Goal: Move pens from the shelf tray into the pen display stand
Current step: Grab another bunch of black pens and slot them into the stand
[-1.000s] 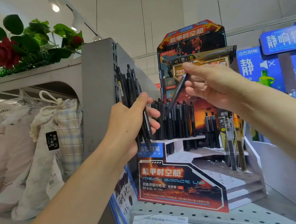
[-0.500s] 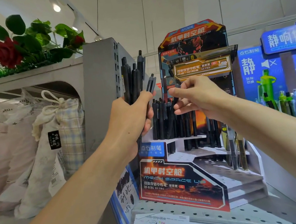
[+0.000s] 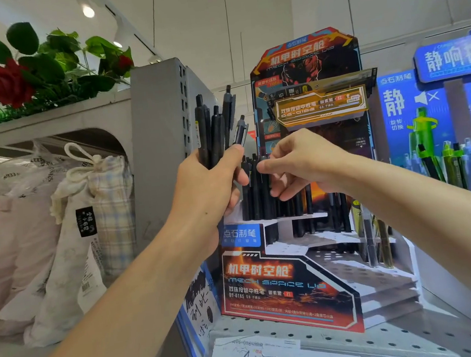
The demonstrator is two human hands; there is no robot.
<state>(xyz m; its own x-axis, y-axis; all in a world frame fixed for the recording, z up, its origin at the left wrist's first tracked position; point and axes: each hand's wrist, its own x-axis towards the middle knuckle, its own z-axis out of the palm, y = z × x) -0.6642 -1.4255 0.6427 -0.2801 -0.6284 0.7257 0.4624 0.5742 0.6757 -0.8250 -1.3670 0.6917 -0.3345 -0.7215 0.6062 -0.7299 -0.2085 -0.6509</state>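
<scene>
While a bundle of black pens (image 3: 217, 130) is gripped upright in the left hand (image 3: 212, 186), its fingers curled round the barrels and the thumb pressed across them, the clip ends are left standing clear above the fist. The right hand (image 3: 302, 165) is held just beside it, thumb and forefinger closed together on the top of one pen (image 3: 264, 189) among those already standing in the stand (image 3: 291, 283); the other fingers are curled loosely beneath. Whether that pen is fully seated cannot be told, since its lower part is hidden among the other pens.

The two hands are set close, fingertips nearly touching, directly in front of the stand's upper tier. Below the right hand, the stepped lower tiers are seen with rows of open holes, and a few pens are stood at the far right edge. Behind the left hand a grey shelf upright (image 3: 164, 145) is found, close to the held bundle. To the outside of the right forearm, a blue display (image 3: 437, 116) with green pens is placed. Beneath both forearms a perforated shelf (image 3: 347, 338) with paper labels (image 3: 264, 355) is laid out. The shelf tray cannot be made out.

Both forearms are raised and angled inward from the lower corners, the left wrist kept straight, the right wrist bent slightly down toward the pens. Beyond the left forearm, cloth bags (image 3: 68, 230) are stacked under a ledge topped by a rose (image 3: 9, 83).
</scene>
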